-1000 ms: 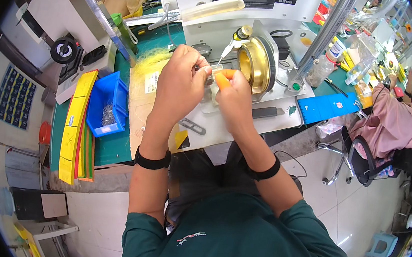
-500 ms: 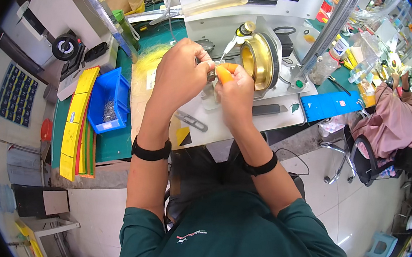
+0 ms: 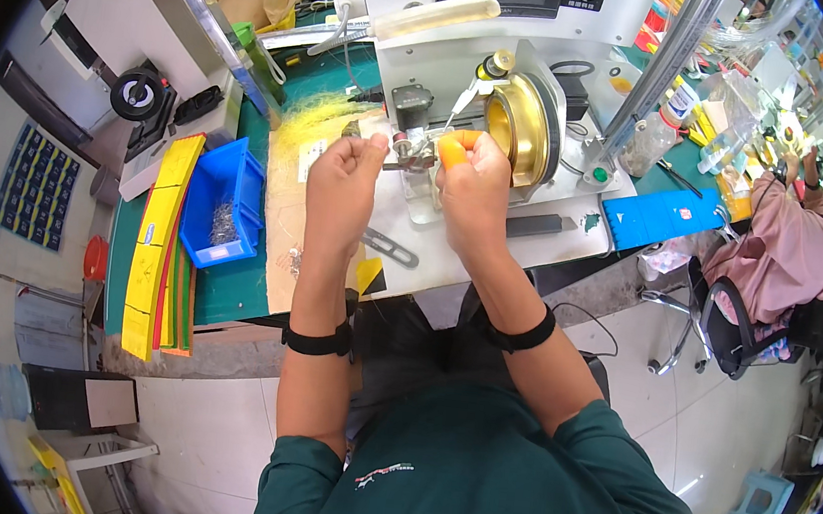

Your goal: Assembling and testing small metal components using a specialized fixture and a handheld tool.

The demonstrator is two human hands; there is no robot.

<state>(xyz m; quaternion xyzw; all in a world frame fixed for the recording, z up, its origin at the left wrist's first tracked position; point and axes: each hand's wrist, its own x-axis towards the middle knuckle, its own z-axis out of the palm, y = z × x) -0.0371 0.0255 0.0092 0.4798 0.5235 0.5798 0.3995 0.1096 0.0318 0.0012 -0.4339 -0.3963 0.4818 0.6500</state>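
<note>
My left hand (image 3: 343,190) is closed in a pinch left of a small benchtop machine (image 3: 412,107). Anything between its fingertips is too small to make out. My right hand (image 3: 474,188) is also closed, with an orange finger cot (image 3: 456,149) on one finger. It is at the machine's small metal parts, just left of a gold-coloured drum (image 3: 503,129), and its fingers hide what they hold. Above it sits a small spool (image 3: 499,64) with a white nozzle-like arm. A tangle of fine yellow strands (image 3: 317,121) lies beyond my left hand.
At the left stand a blue bin (image 3: 227,202) of small metal pieces and long yellow strips (image 3: 153,250). A grey slotted utility knife (image 3: 390,248) and a dark bar (image 3: 538,225) lie nearby. Metal posts (image 3: 666,73) flank the machine. Another person (image 3: 784,246) sits at the right.
My left hand has drawn back toward me and left, away from the right hand, uncovering part of the machine. My right hand stays at nearly the same place. The view has shifted slightly.
</note>
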